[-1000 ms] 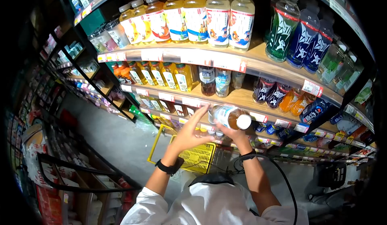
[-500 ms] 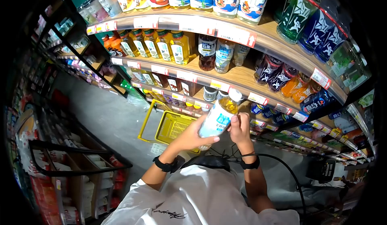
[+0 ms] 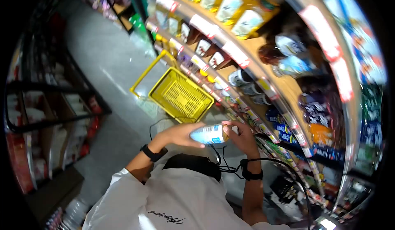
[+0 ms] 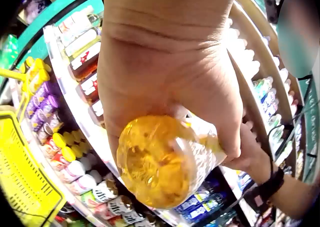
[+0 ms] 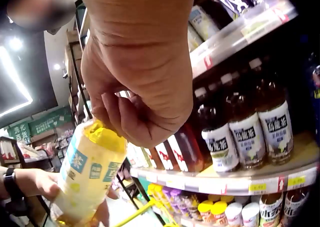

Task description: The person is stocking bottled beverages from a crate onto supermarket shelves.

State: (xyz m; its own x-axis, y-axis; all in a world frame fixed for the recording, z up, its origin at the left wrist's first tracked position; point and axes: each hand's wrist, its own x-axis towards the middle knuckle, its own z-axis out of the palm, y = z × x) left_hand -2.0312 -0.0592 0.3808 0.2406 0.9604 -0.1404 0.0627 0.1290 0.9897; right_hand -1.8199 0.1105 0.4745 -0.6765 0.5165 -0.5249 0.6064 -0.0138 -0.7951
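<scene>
**Bottle coming down off the shelf level, now lying sideways at chest height**

The bottle (image 3: 210, 134) is resting almost level between both hands — a second ago it was up by the shelf edge with its cap toward the racks, half a second ago tilted upright. The left hand (image 3: 179, 134) is wrapping the base end, fingers and thumb curled round it; the left wrist view is showing the amber bottom (image 4: 162, 162) bulging out of that grip. The right hand (image 3: 240, 136) is closing over the cap end, fingers bunched round the neck (image 5: 102, 132), cap itself hidden under them. So both hands are gripping, one at each end.

The head view is also swinging down and to the left: the shelves (image 3: 263, 86) are now running up the right side, and the yellow basket (image 3: 181, 95) on the floor is sitting just ahead of the hands. Judging by this, the bottle is off the shelf for good and being handled, perhaps at the cap — not being put back.
</scene>
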